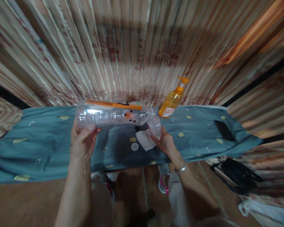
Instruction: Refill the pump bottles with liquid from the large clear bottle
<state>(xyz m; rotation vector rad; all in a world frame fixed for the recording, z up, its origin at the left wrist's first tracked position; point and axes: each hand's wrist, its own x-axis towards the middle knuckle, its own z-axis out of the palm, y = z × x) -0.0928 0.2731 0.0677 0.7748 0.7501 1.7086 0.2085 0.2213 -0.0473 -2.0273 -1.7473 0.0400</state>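
Note:
My left hand (pixel 85 135) is closed round the base end of a large clear plastic bottle (pixel 111 115) with an orange-and-black label. The bottle lies sideways in the air above the cloth, its neck to the right. My right hand (pixel 165 140) grips a crumpled-looking clear plastic piece (pixel 154 124) against the bottle's mouth; its exact kind is unclear. A white sheet (pixel 145 140), tissue or paper, shows just below the right fingers; I cannot tell whether they touch it. On the cloth sits a small round white cap (pixel 134 147).
A pump bottle of orange liquid (pixel 171 102) stands behind the right hand. Green patterned cloth (pixel 49 151) covers the narrow table. A dark phone (pixel 224 130) lies at the right. Pleated curtains (pixel 132 47) hang behind, and a black bag (pixel 236 175) rests on the floor.

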